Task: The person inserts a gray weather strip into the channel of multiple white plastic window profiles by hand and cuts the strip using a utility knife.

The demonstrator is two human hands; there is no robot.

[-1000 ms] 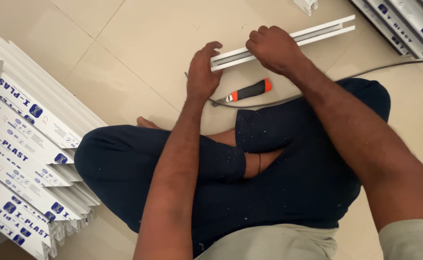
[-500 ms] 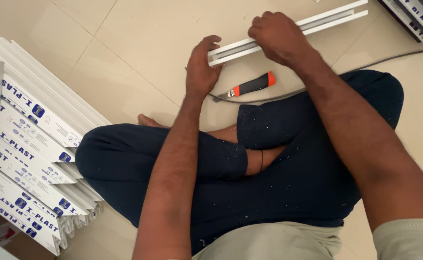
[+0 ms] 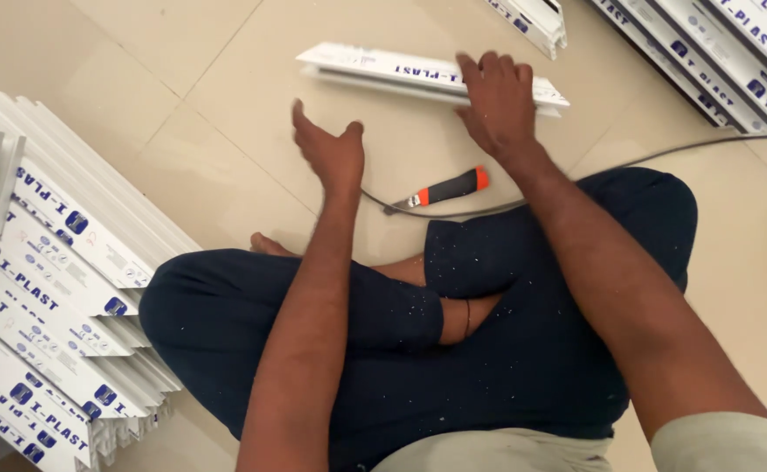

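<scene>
One right hand (image 3: 499,105) presses flat white plastic channel (image 3: 418,70) (long, ribbed).

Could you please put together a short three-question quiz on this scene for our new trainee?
1. True or false: the right hand rests on the short white plastic channel strip lying on the beige tiled floor.
2. Which best describes the left hand? A) gripping the strip, B) open and off the strip, C) holding the tool.
3. Fill in: the tool with the orange and black handle lies on the floor between the strip and the person's crossed ____.

Key: 1 true. 2 B. 3 legs.
</scene>
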